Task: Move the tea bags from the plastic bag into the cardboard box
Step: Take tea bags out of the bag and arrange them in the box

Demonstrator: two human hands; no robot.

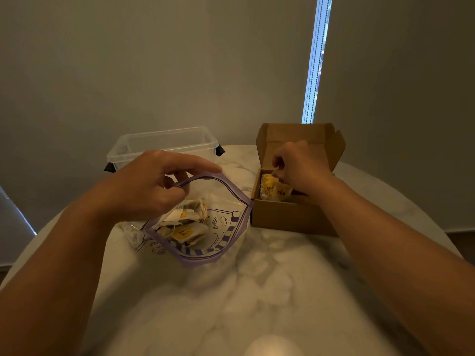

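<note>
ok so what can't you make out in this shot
Head view:
Inside of the cardboard box: mostly hidden by the right hand.
Whether that hand pinches a tea bag: too small.
The tea bags in the plastic bag: overlapping, count unclear.
The clear plastic container: front hidden behind the left hand.

Centre right, inside cardboard box [290, 214]: tea bag [282, 191] yellow tag reads "TEA". Neighbouring tea bag [268, 186] shows "RELA", rest cut off. Tag print in plastic bag [231, 228] illegible.

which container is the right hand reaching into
The cardboard box, lid flap up, where the right hand pinches a tea bag. The left hand holds the plastic bag open; the clear tub is untouched.
</note>
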